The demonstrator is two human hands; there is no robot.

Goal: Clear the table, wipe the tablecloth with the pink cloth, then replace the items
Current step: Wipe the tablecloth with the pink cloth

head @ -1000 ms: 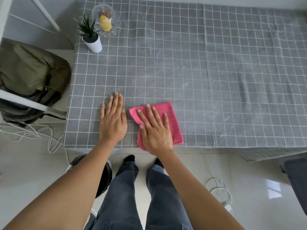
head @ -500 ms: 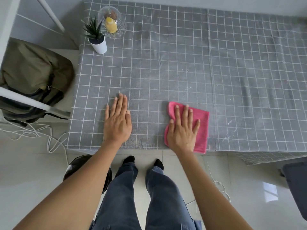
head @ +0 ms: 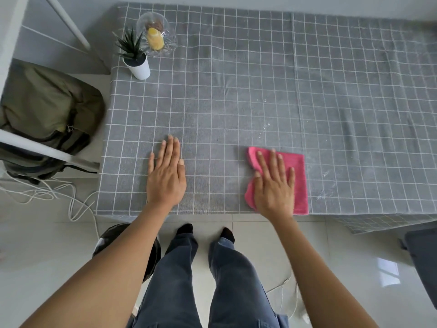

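**Wiping stage: hands and cloth on worktop**

Left hand [head: 165,178]: flat, palm down, fingers straight and close together, pressed on the tablecloth [head: 236,95] near the front edge. Nothing held.

Right hand [head: 275,185]: flat, palm down, fingers straight and slightly spread, pressed on the cloth [head: 299,176]. No curl round the fabric; no pinch.

Cloth: pink, folded to a rough rectangle, lying on the tablecloth at the front edge, right of centre. Left part bunched beside the thumb; right part and far edge exposed past the fingers. Near right corner level with the worktop edge. Well apart from the left hand.

Tablecloth: grey with a white grid, spread over the whole worktop [head: 378,224], hanging over the front edge at the right. White specks [head: 264,129] scattered just beyond the cloth; more specks [head: 325,185] to its right.

Far left corner: plant [head: 132,46] in a white pot [head: 139,67], upright, near the left edge. Just behind it, touching or nearly so, a clear glass dish [head: 156,34] with a yellow item [head: 155,40] and a brown item [head: 155,26] inside; kind of each not discernible.

Off the worktop, left: olive bag [head: 47,110] behind a white bar [head: 35,147]; white cables [head: 71,200] on the floor. Below: two legs in dark jeans [head: 201,280], dark socks, on a pale tiled floor [head: 343,256].
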